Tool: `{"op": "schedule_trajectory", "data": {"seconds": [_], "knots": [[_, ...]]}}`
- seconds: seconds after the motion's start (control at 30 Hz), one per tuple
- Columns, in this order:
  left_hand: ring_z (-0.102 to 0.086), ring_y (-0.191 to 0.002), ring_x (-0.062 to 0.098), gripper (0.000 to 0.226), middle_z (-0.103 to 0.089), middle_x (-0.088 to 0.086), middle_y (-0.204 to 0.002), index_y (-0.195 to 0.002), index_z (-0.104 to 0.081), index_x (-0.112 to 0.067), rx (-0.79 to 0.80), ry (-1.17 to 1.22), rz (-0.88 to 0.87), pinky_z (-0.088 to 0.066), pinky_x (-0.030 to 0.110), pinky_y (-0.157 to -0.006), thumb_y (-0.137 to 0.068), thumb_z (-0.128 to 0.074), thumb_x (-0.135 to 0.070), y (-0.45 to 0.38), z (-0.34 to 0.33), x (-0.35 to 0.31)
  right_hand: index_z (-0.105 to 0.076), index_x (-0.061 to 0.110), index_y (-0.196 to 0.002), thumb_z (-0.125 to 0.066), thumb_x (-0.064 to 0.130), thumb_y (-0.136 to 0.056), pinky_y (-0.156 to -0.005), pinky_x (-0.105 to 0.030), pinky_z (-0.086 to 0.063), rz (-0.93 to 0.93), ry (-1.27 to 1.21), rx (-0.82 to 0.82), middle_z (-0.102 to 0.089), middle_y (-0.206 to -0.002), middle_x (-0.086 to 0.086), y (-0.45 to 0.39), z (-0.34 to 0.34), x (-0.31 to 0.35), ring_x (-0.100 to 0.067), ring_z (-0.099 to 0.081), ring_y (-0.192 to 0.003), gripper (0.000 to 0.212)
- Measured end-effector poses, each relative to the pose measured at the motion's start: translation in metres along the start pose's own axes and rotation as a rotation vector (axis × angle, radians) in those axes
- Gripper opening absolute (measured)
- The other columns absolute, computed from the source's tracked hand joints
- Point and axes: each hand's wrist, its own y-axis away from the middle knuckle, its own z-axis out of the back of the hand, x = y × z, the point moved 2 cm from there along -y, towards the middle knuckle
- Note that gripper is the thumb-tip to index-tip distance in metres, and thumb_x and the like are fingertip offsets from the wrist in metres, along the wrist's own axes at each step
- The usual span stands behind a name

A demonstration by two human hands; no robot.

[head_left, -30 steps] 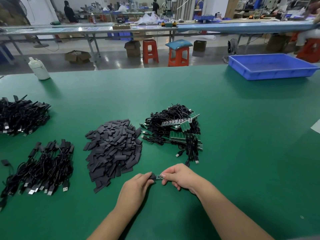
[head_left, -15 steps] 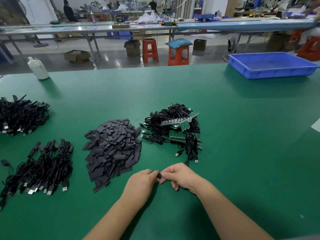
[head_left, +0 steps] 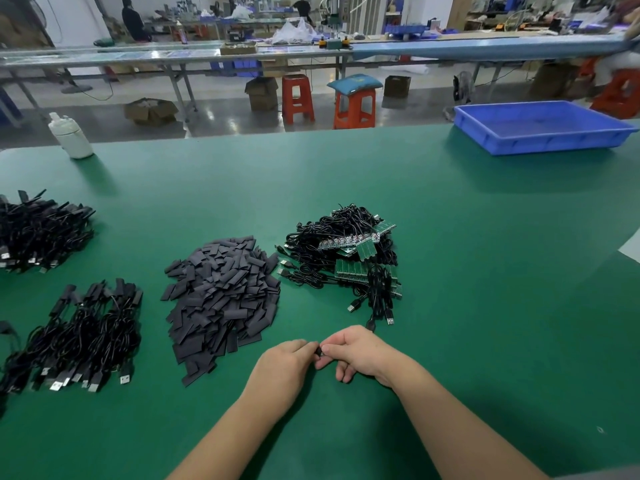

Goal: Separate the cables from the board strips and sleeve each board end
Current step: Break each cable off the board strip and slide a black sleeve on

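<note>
My left hand (head_left: 282, 370) and my right hand (head_left: 358, 351) meet fingertip to fingertip low on the green table. Between them they pinch a black sleeve (head_left: 319, 351) on a small board end; only a sliver of it shows. A cable (head_left: 371, 324) runs from behind my right hand up to the pile of black cables and green board strips (head_left: 349, 258). Left of that pile lies a heap of loose black sleeves (head_left: 225, 299).
Two piles of black cables lie at the left, one near (head_left: 79, 337) and one farther (head_left: 38, 230). A white bottle (head_left: 69, 135) stands at the far left edge, a blue tray (head_left: 540, 128) at the far right. Stools and benches stand beyond the table.
My hands have closed together. The green board end that showed between the fingers is now almost wholly covered by the sleeve and my fingertips.
</note>
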Motion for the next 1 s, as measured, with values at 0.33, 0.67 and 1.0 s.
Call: {"op": "schedule_trajectory", "data": {"seconds": [0.33, 0.67, 1.0], "knots": [[-0.056, -0.11, 0.025, 0.047, -0.052, 0.002, -0.126, -0.147, -0.034, -0.02, 0.217, -0.204, 0.064, -0.043, 0.035, -0.086, -0.102, -0.04, -0.026, -0.016, -0.008, -0.007, -0.06, -0.002, -0.12, -0.043, 0.011, -0.106, -0.052, -0.019, -0.051, 0.026, 0.035, 0.0, -0.068, -0.11, -0.013, 0.002, -0.003, 0.001, -0.008, -0.063, -0.056, 0.026], [-0.048, -0.116, 0.026, 0.065, -0.039, 0.006, -0.136, -0.155, -0.013, -0.013, 0.306, -0.266, -0.006, -0.045, 0.038, -0.09, -0.097, -0.043, -0.014, -0.018, -0.009, -0.009, -0.057, -0.003, -0.122, -0.036, 0.007, -0.106, -0.055, -0.019, -0.051, 0.037, 0.077, 0.027, -0.067, -0.101, -0.005, 0.007, -0.004, 0.005, -0.008, -0.063, -0.058, 0.028], [-0.065, -0.078, 0.002, 0.029, -0.074, -0.006, -0.099, -0.121, -0.067, -0.023, -0.217, 0.454, 0.536, -0.046, 0.01, -0.075, -0.094, -0.061, -0.015, -0.015, -0.001, -0.005, -0.058, 0.003, -0.116, -0.039, 0.012, -0.107, -0.052, -0.021, -0.051, -0.016, 0.024, 0.012, -0.074, -0.098, -0.005, 0.01, -0.005, 0.01, -0.01, -0.061, -0.054, 0.022]]}}
